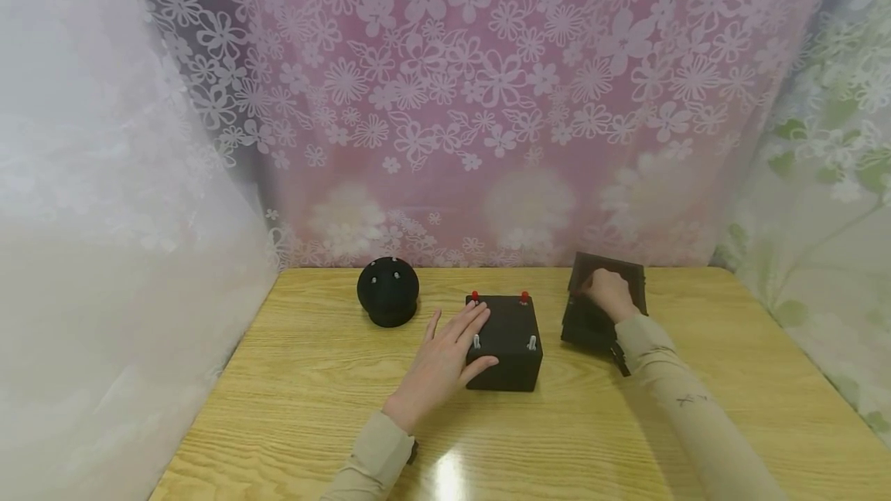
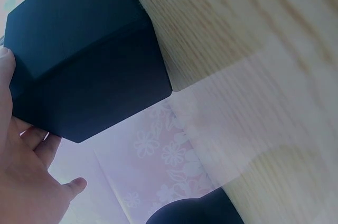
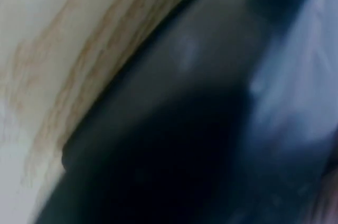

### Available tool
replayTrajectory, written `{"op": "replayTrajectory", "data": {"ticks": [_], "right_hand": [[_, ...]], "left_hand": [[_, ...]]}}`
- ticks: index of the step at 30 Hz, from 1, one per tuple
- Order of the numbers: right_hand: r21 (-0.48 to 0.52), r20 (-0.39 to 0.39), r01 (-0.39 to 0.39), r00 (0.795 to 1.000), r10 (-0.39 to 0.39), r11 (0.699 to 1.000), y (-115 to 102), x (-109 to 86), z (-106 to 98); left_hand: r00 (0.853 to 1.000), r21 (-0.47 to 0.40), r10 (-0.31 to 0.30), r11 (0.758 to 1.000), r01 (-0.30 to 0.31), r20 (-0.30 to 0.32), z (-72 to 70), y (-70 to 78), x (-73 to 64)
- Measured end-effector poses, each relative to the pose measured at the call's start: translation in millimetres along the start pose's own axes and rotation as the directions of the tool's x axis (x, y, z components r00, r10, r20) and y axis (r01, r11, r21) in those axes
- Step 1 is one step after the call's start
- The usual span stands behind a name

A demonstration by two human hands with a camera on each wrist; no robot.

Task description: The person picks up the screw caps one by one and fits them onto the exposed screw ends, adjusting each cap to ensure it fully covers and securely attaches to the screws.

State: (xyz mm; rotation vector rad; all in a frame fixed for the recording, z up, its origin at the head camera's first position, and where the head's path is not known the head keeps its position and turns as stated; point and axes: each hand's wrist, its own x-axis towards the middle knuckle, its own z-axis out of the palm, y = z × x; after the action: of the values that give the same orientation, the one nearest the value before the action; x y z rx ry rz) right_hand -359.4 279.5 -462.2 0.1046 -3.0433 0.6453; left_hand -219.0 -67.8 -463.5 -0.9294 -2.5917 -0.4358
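Observation:
A black box [image 1: 506,327] stands in the middle of the table, with two red knobs at its back corners and two silvery pegs at its front ones. My left hand [image 1: 445,358] rests on its left side and top with fingers straight. The left wrist view shows the same box [image 2: 90,76] beside the hand [image 2: 26,182]. Farther right, my right hand [image 1: 609,294] reaches over a dark open case [image 1: 592,327], fingers curled and fingertips out of sight. That case [image 3: 158,81] looks dark and blurred in the right wrist view; whether the fingers grip something does not show.
A black ball [image 1: 387,288] with several small silvery pegs sits on a round base at the back left. A dark strap-like piece [image 1: 619,360] sticks out from the case's front. Flowered curtains [image 1: 487,99] hang behind the wooden table [image 1: 299,408] and at both sides.

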Motion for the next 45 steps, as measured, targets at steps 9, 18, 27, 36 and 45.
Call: {"op": "replayTrajectory", "data": {"ticks": [9, 18, 27, 36, 45], "right_hand": [[0.037, -0.019, -0.018, 1.000, 0.019, 0.999, 4.4, -1.7, -2.8], [0.108, -0.006, -0.011, 1.000, 0.011, 0.994, 4.5, -7.0, -8.0], [0.205, 0.015, -0.066, 0.998, 0.064, 0.977, -0.9, -11.0, -19.6], [0.404, -0.024, -0.043, 0.998, 0.057, 0.914, -4.0, -21.2, -23.6], [0.570, -0.057, 0.020, 0.998, 0.016, 0.822, -15.3, -38.3, -29.5]], "left_hand": [[1.000, -0.006, 0.005, 1.000, -0.005, -0.006, 1.1, -0.3, 0.3], [1.000, -0.016, 0.012, 1.000, -0.013, -0.019, 1.9, -0.7, -0.2], [0.999, 0.013, 0.028, 1.000, -0.028, -0.045, 3.0, -2.3, -0.4], [1.000, -0.004, 0.011, 1.000, -0.011, -0.019, 3.0, -1.7, -0.3], [1.000, 0.000, 0.001, 1.000, -0.001, -0.009, 3.0, -0.6, -0.7]]}}
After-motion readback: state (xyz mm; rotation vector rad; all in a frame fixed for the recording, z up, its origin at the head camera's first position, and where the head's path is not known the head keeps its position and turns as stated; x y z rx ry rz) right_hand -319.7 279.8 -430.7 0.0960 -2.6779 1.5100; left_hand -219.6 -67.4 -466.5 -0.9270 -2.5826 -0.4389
